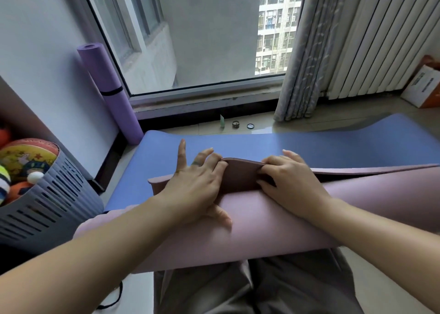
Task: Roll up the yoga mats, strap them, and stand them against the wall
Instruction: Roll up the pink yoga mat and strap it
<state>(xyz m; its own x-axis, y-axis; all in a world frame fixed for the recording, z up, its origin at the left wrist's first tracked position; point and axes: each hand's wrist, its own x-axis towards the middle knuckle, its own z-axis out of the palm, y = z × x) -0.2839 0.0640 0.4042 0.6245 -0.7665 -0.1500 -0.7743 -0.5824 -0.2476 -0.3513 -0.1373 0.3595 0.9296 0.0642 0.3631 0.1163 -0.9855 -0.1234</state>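
A pink yoga mat [262, 230] lies across my lap, partly rolled, with its dark inner end [240, 173] curling up in the middle. My left hand [197, 182] presses on that curled end, index finger pointing straight out, thumb under the roll's edge. My right hand [290, 182] grips the same end from the right, fingers curled over its edge. Beneath it, a blue yoga mat [309, 144] lies flat on the floor. A purple rolled mat [109, 92] with a black strap [111, 91] leans upright against the wall by the window.
A grey slotted basket [54, 202] full of balls stands at the left. Small round items [235, 124] sit on the floor under the window. A curtain [302, 63], a radiator [371, 40] and a box [421, 85] are at the right. A black cord [114, 297] lies near my left knee.
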